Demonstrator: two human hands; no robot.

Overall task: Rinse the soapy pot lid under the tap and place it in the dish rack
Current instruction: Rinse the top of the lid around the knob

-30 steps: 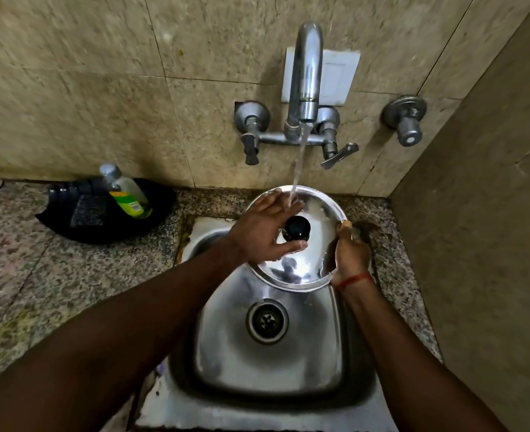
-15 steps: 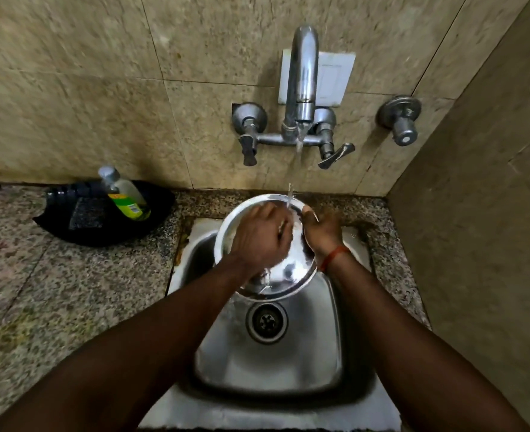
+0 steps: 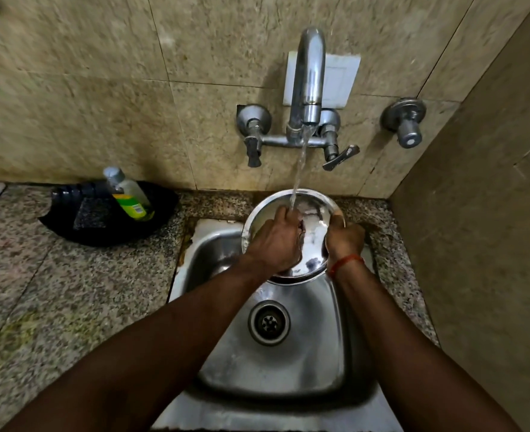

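Note:
A round steel pot lid (image 3: 312, 241) is held tilted over the back of the steel sink (image 3: 288, 363). Water streams from the tap (image 3: 308, 79) onto its upper part. My left hand (image 3: 274, 244) lies across the lid's left half, fingers curled onto its face under the stream. My right hand (image 3: 344, 238) grips the lid's right rim; a red thread circles that wrist. The lid's knob is hidden. No dish rack is in sight.
A black tray (image 3: 79, 232) on the granite counter at the left holds a dish-soap bottle (image 3: 129, 194) and a dark scrub pad (image 3: 90, 212). A second wall valve (image 3: 405, 123) sits right of the tap. A side wall closes off the right.
The lid has been turned and tilted under the stream; its black knob, visible a second ago, is out of sight. My right hand shifted back to the lid's right rim.

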